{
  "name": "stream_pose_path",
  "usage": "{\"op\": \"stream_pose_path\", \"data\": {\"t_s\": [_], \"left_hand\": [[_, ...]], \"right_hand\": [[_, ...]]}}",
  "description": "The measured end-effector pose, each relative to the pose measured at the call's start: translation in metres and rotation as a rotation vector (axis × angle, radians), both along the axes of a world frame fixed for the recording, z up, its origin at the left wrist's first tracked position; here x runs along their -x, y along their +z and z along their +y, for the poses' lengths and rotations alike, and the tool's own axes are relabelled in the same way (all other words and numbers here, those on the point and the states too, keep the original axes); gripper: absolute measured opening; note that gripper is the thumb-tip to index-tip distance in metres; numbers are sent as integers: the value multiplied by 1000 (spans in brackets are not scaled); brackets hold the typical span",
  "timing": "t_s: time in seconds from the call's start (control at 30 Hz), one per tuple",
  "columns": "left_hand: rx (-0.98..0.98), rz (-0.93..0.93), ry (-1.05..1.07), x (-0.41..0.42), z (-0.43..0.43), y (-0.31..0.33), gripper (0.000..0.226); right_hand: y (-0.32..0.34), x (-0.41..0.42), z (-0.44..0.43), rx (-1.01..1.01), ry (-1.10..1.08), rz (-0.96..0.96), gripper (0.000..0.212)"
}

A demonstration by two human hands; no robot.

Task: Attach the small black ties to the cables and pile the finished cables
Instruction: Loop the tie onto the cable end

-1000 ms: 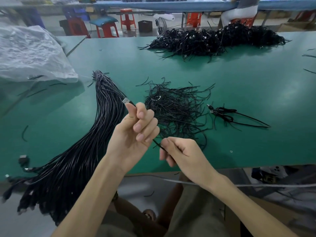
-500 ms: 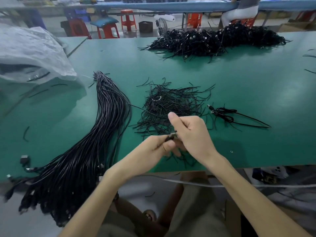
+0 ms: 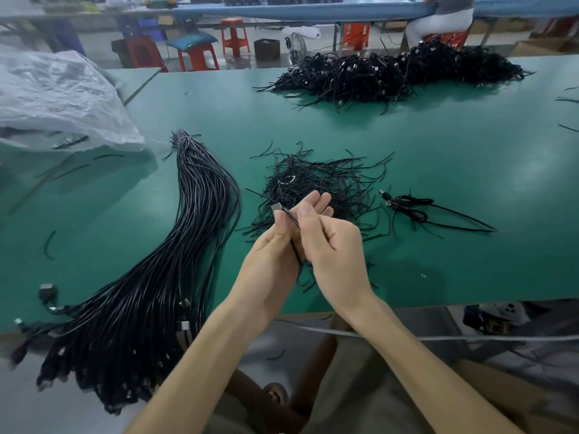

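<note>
My left hand [image 3: 275, 255] holds a black cable [image 3: 289, 217] whose silver plug sticks up past my thumb. My right hand [image 3: 329, 242] sits against it, thumb and forefinger pinching the same cable just below the plug. Both hands hover over the near edge of a loose heap of small black ties [image 3: 316, 186]. A thick bundle of black cables [image 3: 175, 255] lies to the left and hangs off the table edge. One folded cable [image 3: 413, 208] lies to the right of the ties. A big pile of cables [image 3: 398, 73] lies at the far side.
The green table [image 3: 454, 151] runs wide, its near edge just under my wrists. A crumpled clear plastic bag [image 3: 59, 98] lies at the far left. Stray ties dot the mat. Red stools and a seated person [image 3: 438, 20] are beyond the table.
My hands came together over the ties. The left hand dropped from its raised pose, then lifted the cable so that its plug now stands up between my fingers.
</note>
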State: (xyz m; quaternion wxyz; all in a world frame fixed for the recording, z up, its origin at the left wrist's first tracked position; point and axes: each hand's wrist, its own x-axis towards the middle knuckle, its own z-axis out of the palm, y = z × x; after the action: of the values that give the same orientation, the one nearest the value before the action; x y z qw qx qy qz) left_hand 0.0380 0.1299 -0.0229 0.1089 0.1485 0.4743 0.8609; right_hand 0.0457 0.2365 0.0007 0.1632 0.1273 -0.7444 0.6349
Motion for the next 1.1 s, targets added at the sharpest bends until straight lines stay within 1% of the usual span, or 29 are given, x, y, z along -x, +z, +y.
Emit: {"op": "stream_pose_path", "data": {"t_s": [0.13, 0.23, 0.33, 0.43, 0.53, 0.6, 0.63, 0.67, 0.7, 0.73, 0.77, 0.83, 0.9, 0.93, 0.97, 1.0, 1.03, 1.07, 1.1], "left_hand": [[-19, -4, -26, -3, 1, 3, 54], [-70, -5, -23, -6, -1, 4, 60], [-189, -58, -53, -5, -5, 7, 64], [-277, -148, -13, -5, -8, 15, 63], [-487, -264, 57, -3, -17, 25, 56], [-605, -262, -11, -5, -27, 32, 48], [-636, -239, -72, -7, -31, 36, 45], [-627, -211, -135, -10, -34, 39, 44], [-572, -176, -192, -14, -38, 41, 45], [-468, -121, -238, -18, -41, 42, 47], [-308, -32, -271, -22, -44, 43, 49], [148, 204, -327, -28, -51, 45, 52], [619, 363, -406, -29, -56, 42, 53], [819, 392, -432, -29, -56, 39, 53], [992, 394, -405, -28, -55, 36, 54], [1126, 367, -323, -25, -53, 31, 54], [1199, 330, -211, -22, -50, 26, 52], [1180, 297, -92, -20, -47, 21, 48], [1080, 273, 2, -18, -45, 16, 43]], "right_hand": [[2, -3, -3, 93, -7, -9, 63], [3, -4, -2, 150, 24, -10, 60], [-3, -8, -6, 51, 67, 17, 57], [-14, -12, -8, -66, 94, 61, 59], [-24, -11, -3, -100, 106, 29, 60], [-27, -5, 2, -117, 88, 4, 61], [-28, -1, 4, -129, 71, 1, 62], [-27, 4, 7, -136, 49, 5, 61], [-26, 10, 10, -141, 25, 12, 61], [-24, 16, 13, -148, 3, 17, 61], [-21, 22, 17, -163, -14, 17, 62], [-15, 32, 24, -225, -32, 31, 64], [-8, 38, 27, -346, -63, 110, 63], [-4, 38, 27, -404, -79, 169, 63], [1, 39, 26, -447, -95, 225, 62], [4, 39, 24, -472, -107, 267, 62], [6, 38, 23, -483, -110, 294, 61], [7, 36, 20, -483, -108, 310, 61], [7, 34, 17, -469, -102, 313, 60]]}}
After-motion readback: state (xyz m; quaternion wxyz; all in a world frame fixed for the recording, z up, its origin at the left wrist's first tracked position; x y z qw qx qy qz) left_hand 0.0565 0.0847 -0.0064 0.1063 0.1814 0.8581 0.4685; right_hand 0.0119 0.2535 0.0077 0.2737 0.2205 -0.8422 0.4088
